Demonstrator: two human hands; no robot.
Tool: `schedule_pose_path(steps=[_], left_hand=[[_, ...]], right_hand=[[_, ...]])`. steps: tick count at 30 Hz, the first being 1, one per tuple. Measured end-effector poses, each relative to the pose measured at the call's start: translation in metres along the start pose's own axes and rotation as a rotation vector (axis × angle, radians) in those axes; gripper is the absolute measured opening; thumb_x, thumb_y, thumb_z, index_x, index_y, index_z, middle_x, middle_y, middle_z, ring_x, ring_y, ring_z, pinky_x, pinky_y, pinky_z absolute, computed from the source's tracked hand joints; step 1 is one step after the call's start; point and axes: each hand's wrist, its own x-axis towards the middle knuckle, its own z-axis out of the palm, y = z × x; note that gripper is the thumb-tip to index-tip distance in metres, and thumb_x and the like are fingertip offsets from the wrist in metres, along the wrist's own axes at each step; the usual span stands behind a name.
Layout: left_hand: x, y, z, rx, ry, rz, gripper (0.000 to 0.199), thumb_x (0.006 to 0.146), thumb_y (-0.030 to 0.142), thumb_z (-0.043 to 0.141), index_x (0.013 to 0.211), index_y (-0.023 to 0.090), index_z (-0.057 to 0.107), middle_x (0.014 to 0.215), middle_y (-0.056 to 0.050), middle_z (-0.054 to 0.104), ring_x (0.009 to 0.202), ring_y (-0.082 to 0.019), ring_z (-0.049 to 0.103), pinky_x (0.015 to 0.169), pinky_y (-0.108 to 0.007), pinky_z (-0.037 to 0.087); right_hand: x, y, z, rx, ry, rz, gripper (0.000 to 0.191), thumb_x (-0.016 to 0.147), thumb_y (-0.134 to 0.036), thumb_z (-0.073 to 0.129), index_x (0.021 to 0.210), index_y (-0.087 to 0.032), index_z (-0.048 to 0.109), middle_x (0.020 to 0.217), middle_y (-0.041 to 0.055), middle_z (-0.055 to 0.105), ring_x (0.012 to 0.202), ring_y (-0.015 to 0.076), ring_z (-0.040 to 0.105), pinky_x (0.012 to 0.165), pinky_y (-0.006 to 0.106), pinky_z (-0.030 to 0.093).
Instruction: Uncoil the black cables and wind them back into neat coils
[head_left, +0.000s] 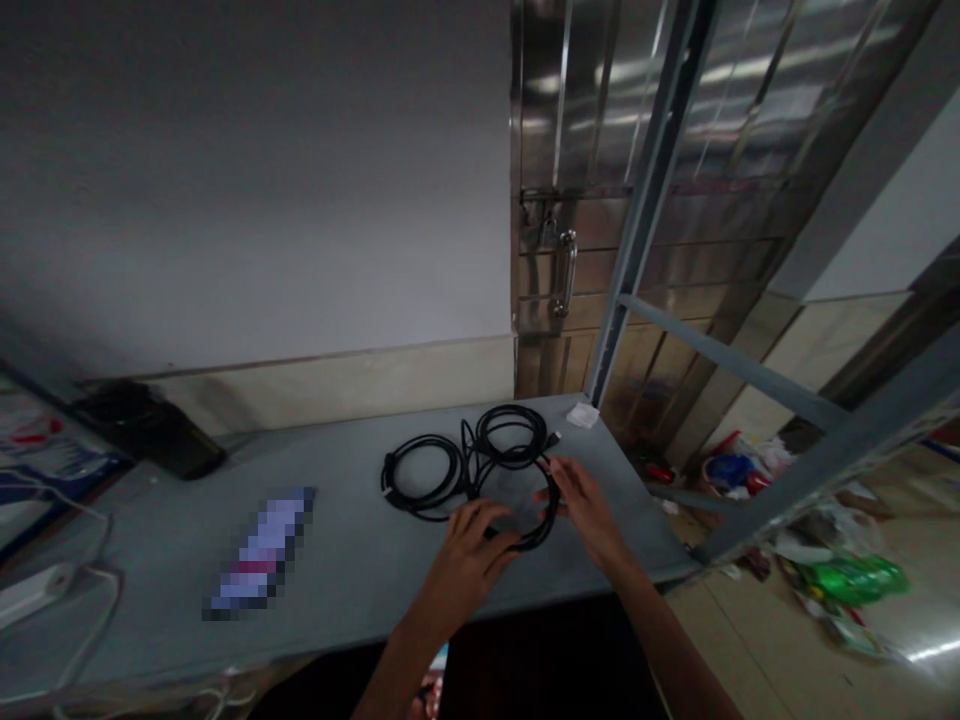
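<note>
A loop of black cable (534,543) lies at the front of the grey tabletop, between my two hands. My left hand (471,548) curls its fingers and thumb round the near left side of this loop. On the loop's right side, my right hand (583,502) pinches the cable between thumb and fingers. Two more black coils rest beyond it: a left cable coil (387,474) and a back cable coil (513,409), with strands crossing between them. A cable plug (553,438) sticks out beside the back coil. My fingers hide part of the front loop.
A phone-like blurred device (262,550) lies left on the grey tabletop (352,590). Farther left are a black object (161,430), a white power strip (37,592) and white cords. Crumpled white paper (583,414) sits near the right back corner. Metal shelf posts (637,220) rise at right; litter including a green bottle (855,578) covers the floor.
</note>
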Motion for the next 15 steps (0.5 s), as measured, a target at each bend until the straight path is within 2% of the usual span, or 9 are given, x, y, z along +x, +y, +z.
schedule_pose_path(steps=[3,5,8,10,12,15], left_hand=[[-0.011,-0.007,0.007,0.084,0.162,-0.033,0.038,0.105,0.036,0.08,0.141,0.028,0.072,0.145,-0.014,0.067,0.136,-0.033,0.062,0.116,-0.054,0.054],[-0.012,-0.013,0.009,0.108,0.308,-0.158,0.042,0.107,0.041,0.075,0.145,0.025,0.066,0.143,-0.017,0.064,0.136,-0.034,0.063,0.115,-0.056,0.054],[-0.008,-0.022,0.008,0.129,0.505,-0.397,0.04,0.11,0.045,0.067,0.141,0.02,0.062,0.137,-0.018,0.062,0.132,-0.037,0.062,0.114,-0.061,0.054],[-0.005,-0.026,0.007,0.185,0.57,-0.522,0.041,0.11,0.05,0.063,0.136,0.019,0.061,0.135,-0.018,0.061,0.13,-0.039,0.061,0.116,-0.067,0.05],[-0.004,-0.028,0.007,0.256,0.619,-0.609,0.045,0.109,0.053,0.062,0.137,0.018,0.06,0.139,-0.02,0.058,0.137,-0.042,0.056,0.12,-0.073,0.044],[-0.006,-0.03,0.007,0.303,0.713,-0.693,0.057,0.105,0.053,0.067,0.147,0.016,0.054,0.154,-0.023,0.047,0.152,-0.045,0.045,0.128,-0.076,0.033]], right_hand=[[0.003,0.017,-0.009,-0.157,0.027,-0.078,0.068,0.087,-0.087,0.073,0.112,-0.023,0.075,0.111,0.0122,0.083,0.067,0.0263,0.075,0.059,0.044,0.063],[0.002,0.027,-0.011,-0.249,0.066,-0.155,0.067,0.094,-0.088,0.063,0.107,-0.023,0.074,0.099,0.012,0.082,0.062,0.0256,0.071,0.062,0.044,0.061],[0.0,0.036,-0.012,-0.289,0.123,-0.216,0.066,0.102,-0.087,0.051,0.104,-0.024,0.071,0.095,0.0117,0.081,0.062,0.025,0.069,0.062,0.042,0.058],[0.0,0.04,-0.014,-0.283,0.145,-0.23,0.065,0.104,-0.086,0.049,0.105,-0.024,0.07,0.092,0.01,0.08,0.061,0.0247,0.067,0.061,0.042,0.057],[0.001,0.043,-0.016,-0.27,0.165,-0.239,0.064,0.105,-0.085,0.047,0.106,-0.025,0.069,0.091,0.0087,0.078,0.06,0.0239,0.064,0.062,0.042,0.057],[0.004,0.046,-0.018,-0.214,0.19,-0.224,0.066,0.105,-0.086,0.045,0.112,-0.024,0.067,0.101,0.0097,0.079,0.057,0.0217,0.062,0.057,0.041,0.055]])
